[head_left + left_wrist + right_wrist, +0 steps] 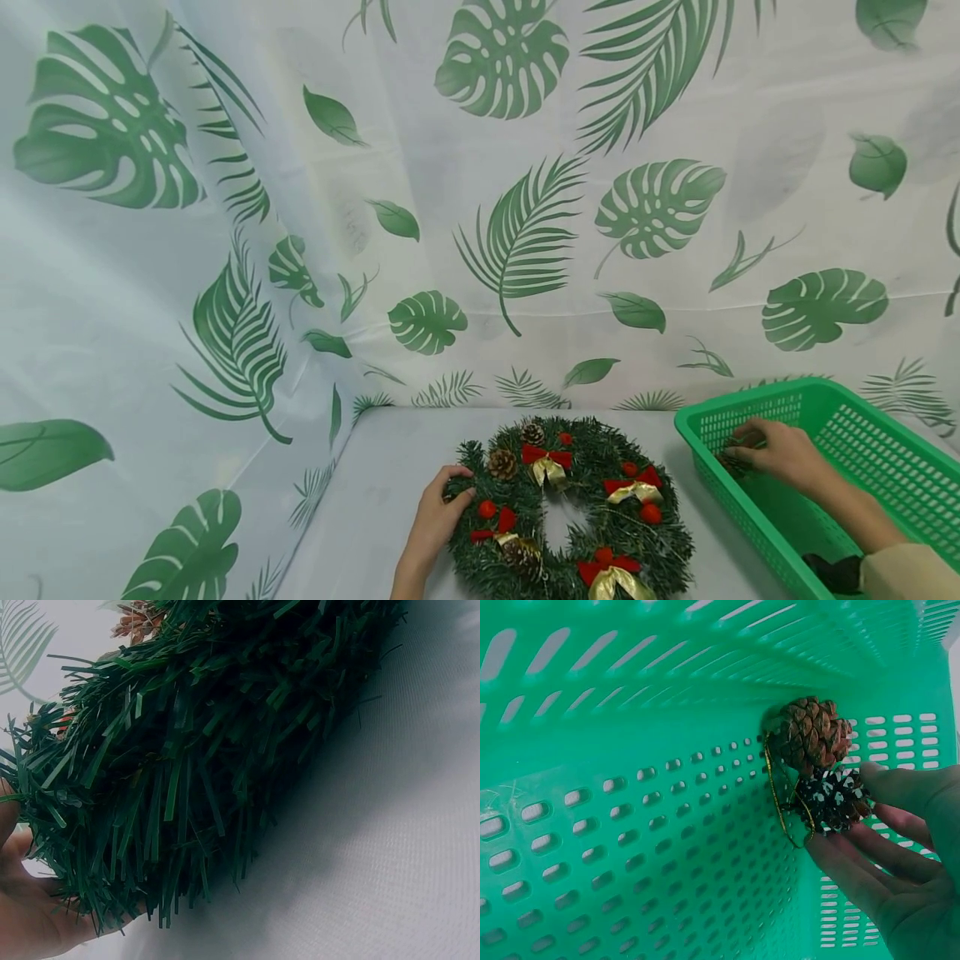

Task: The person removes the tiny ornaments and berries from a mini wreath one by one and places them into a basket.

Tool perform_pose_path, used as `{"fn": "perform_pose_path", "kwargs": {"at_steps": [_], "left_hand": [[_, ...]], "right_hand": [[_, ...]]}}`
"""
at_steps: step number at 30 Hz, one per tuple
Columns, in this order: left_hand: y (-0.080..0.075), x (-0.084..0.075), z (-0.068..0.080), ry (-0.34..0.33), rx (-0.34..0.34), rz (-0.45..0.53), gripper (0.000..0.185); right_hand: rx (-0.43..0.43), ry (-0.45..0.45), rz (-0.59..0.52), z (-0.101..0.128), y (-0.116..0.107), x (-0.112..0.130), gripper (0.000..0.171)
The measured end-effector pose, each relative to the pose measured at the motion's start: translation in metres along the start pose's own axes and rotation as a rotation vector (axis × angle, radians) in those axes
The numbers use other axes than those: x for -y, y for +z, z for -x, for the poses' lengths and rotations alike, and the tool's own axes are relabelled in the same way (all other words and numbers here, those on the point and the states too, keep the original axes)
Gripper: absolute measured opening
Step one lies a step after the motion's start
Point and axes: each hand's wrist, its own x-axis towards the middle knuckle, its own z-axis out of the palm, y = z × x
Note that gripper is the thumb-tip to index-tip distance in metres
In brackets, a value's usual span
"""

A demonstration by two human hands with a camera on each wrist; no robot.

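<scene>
Two hands: both at work on a white tabletop [375, 500], w/ leaf-print white cloth [487, 233] behind.
Left hand [438, 521]: at wreath's 9 o'clock edge; fingers curled over the green needles, thumb on the outer rim, gripping it. Left wrist view shows the palm [26, 915] under the needles.
Wreath: round green artificial-pine wreath [570, 508], lying flat on the table, just left of the basket; close-up of its needles [187, 750] in left wrist view.
Wreath trim: red bows w/ gold ribbon [547, 462], red berries [487, 508], brown pine cones [502, 462] around the ring.
Right hand [776, 454]: inside the basket, at its far-left corner; fingertips [840, 859] pinch the dark cone.
Dark cone: small dark pine cone w/ white-tipped scales [832, 799], held betw. fingers, just above basket floor.
Brown cone: larger brown pine cone [810, 735], touching the dark one at its 11 o'clock, against the basket wall.
Gold cord: thin gold string loop [780, 799], hanging from the cones.
Basket: green perforated plastic basket [885, 433], at 3 o'clock of the wreath; inner wall [630, 787] fills the right wrist view.
</scene>
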Motion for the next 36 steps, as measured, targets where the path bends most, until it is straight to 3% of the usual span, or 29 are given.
{"fn": "perform_pose_path", "kwargs": {"at_steps": [23, 36], "left_hand": [[0.0, -0.002, 0.002, -0.003, 0.004, 0.007, 0.028], [0.0, -0.004, 0.003, 0.001, 0.007, -0.005, 0.027]], "right_hand": [[-0.012, -0.016, 0.012, 0.005, -0.012, 0.006, 0.034], [-0.051, -0.061, -0.02, 0.007, -0.021, 0.032, 0.032]]}}
